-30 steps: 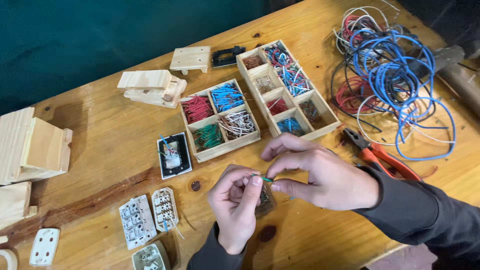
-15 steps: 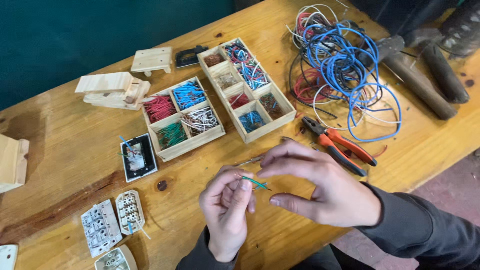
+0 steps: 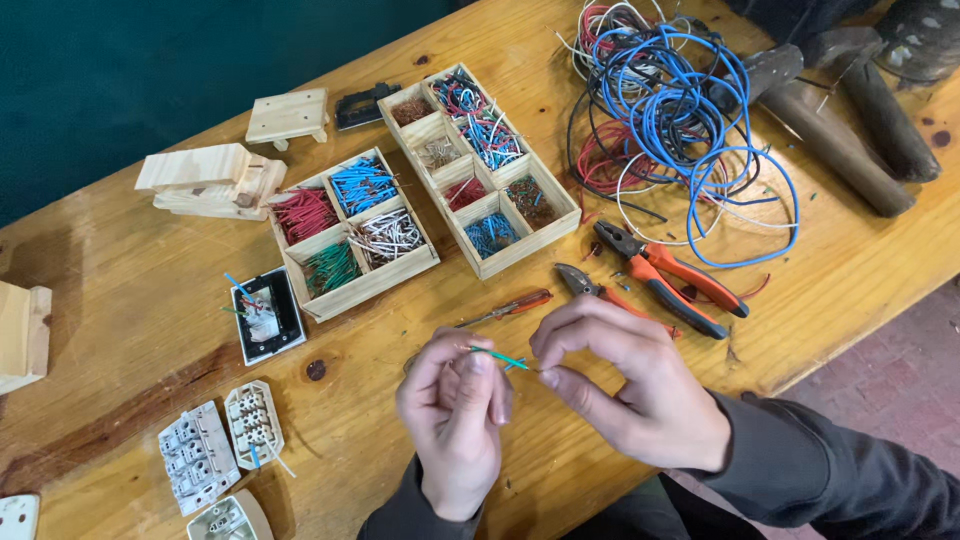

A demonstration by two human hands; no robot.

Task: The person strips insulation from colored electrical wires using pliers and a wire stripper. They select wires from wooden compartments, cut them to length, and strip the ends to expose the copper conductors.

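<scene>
My left hand (image 3: 455,420) and my right hand (image 3: 630,385) meet above the near edge of a wooden table (image 3: 120,300). Between their fingertips they pinch a short green wire piece (image 3: 497,356), the left at one end and the right at the other. A screwdriver with an orange handle (image 3: 505,307) lies just beyond the hands. Two pairs of orange-handled pliers (image 3: 660,280) rest to the right of it.
A four-compartment wooden tray (image 3: 350,235) and a longer divided tray (image 3: 480,165) hold short coloured wire pieces. A tangle of blue, red and white wire (image 3: 680,110) lies far right. A switch module (image 3: 265,315), white socket parts (image 3: 220,450) and wooden blocks (image 3: 210,180) lie left.
The view has shifted so the table items sit further left in frame. My hands have drawn slightly apart, and the green wire now stretches between them.
</scene>
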